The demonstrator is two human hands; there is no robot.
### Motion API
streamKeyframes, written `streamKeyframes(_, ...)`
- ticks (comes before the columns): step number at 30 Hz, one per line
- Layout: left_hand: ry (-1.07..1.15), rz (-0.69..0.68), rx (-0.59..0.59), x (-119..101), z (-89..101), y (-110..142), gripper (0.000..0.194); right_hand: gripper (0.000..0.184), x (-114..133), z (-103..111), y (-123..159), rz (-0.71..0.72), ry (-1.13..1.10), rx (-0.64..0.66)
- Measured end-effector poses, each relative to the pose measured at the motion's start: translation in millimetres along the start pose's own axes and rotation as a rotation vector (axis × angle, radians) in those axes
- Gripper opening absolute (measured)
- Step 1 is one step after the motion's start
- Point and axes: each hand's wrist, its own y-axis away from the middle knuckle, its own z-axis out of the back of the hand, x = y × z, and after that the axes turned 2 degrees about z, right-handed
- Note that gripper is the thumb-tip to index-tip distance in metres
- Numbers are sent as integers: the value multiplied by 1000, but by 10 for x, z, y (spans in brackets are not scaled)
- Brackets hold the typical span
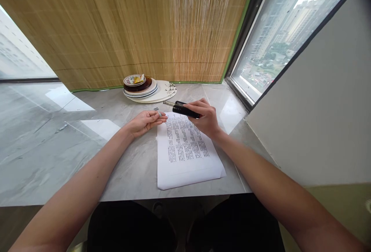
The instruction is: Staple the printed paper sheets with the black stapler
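Observation:
My right hand [204, 116] is closed round a black stapler [185, 109], held above the top of the printed sheets. A narrow metal part [169, 103] sticks out from its left end, pointing towards my left hand. My left hand [147, 122] is turned partly palm up, thumb pressed against the fingers. Between them it pinches a small grey strip that looks like staples [157, 109]. The printed paper [188, 171] lies on the grey marbled counter, its lower corners curling slightly. The fingertips of my left hand are over the paper's upper left corner.
A stack of plates [140, 89] stands at the back, partly on a white oval platter [168, 91]. Behind hangs a bamboo blind [130, 31]. To the right are a window [266, 47] and a white wall [319, 120]. The counter's front edge [139, 200] runs above my legs.

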Motion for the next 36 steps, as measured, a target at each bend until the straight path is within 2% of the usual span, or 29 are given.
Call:
streamKeyframes(2,-2,2,-2,3,4,-3,15,32,-14,-25,11,-188,-138,1)
streamKeyframes(5,2,4,-3,7,14,-10,16,34,-73,-50,31,-433,-332,77)
streamKeyframes(8,-1,8,6,9,24,-15,16,39,-112,-60,43,-581,-430,146)
streamKeyframes(13,-19,1,34,12,31,-11,15,39,-100,-62,42,-621,-436,204)
streamKeyframes(17,-71,-16,115,23,48,-1,18,34,-111,-50,34,-594,-371,270)
streamKeyframes(20,-118,-55,188,31,54,15,29,35,-70,-31,9,-479,-232,261)
streamKeyframes(22,-177,-88,232,33,32,35,35,39,16,-31,-9,-302,-79,149)
streamKeyframes(24,-271,-118,283,34,-23,63,37,37,139,-58,-15,-64,32,63)
streamKeyframes(27,-420,-149,402,34,-154,117,43,19,319,-149,11,284,67,155)
streamKeyframes(29,-480,-163,474,31,-241,151,46,10,391,-217,38,441,81,249)
streamKeyframes(32,-528,-188,495,17,-322,188,49,8,418,-272,59,535,91,281)
streamKeyframes(36,-570,-251,470,-19,-354,215,50,14,401,-253,56,513,31,226)
